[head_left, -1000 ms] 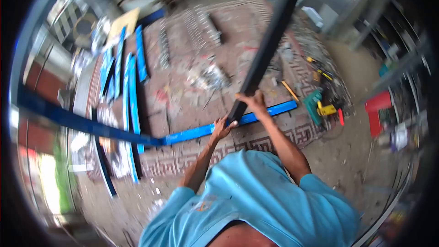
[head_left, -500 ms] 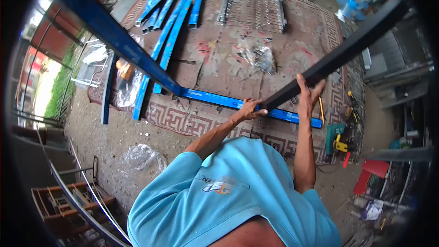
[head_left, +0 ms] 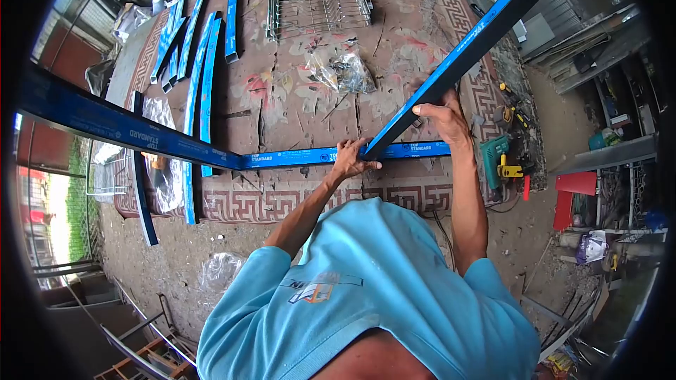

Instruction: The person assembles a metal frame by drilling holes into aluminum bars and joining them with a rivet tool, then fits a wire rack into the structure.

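A blue horizontal bar (head_left: 303, 157) lies across the near part of the patterned mat. At its left end it meets a long blue bar (head_left: 141, 132) that runs out to the left. My left hand (head_left: 349, 160) is closed around the horizontal bar where the foot of a slanted blue and black bar (head_left: 465, 53) meets it. My right hand (head_left: 445, 121) grips the slanted bar higher up, thumb on its near face and fingers partly hidden behind it.
Loose blue bars (head_left: 210, 84) lie at the back left of the mat (head_left: 282, 204). A wire rack (head_left: 320, 0) and a plastic bag of small parts (head_left: 343, 72) are farther back. A green power tool (head_left: 493, 158) sits at the right.
The view has shifted and turned. The slanted bar has rolled so its blue printed face shows, and my right hand now wraps it where its fingers were spread. My left hand stays at the joint.
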